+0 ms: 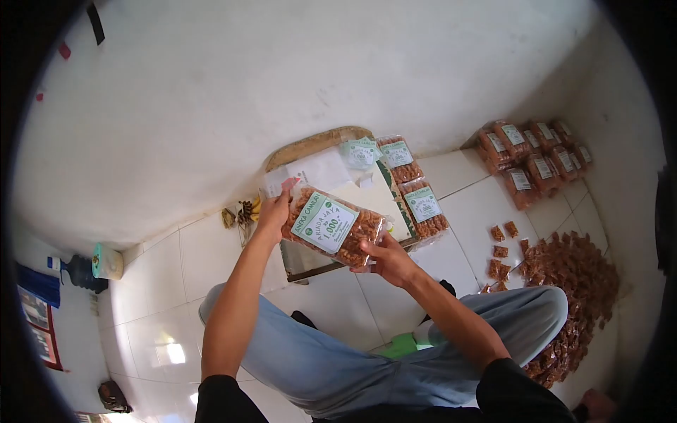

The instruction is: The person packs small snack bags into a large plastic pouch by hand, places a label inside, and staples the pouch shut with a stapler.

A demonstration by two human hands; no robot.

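A clear plastic pack of brown snacks (pixel 356 243) with a green and white label is held tilted above a low wooden table (pixel 384 194). My left hand (pixel 273 215) grips its upper left end, with a bit of red at the fingertips. At the lower right end, my right hand (pixel 389 259) pinches the pack between thumb and fingers. Loose green labels (pixel 360 152) and white sheets (pixel 317 168) lie on the table behind the pack. Two labelled packs (pixel 423 204) lie in a row along the table's right side.
Stacked filled packs (pixel 539 158) stand by the right wall. A large heap of small snack packets (pixel 575 289) covers floor beside my right knee. Bananas (pixel 255 208) lie left of the table. A lidded tub (pixel 107 262) and a blue water bottle (pixel 79 271) are at far left.
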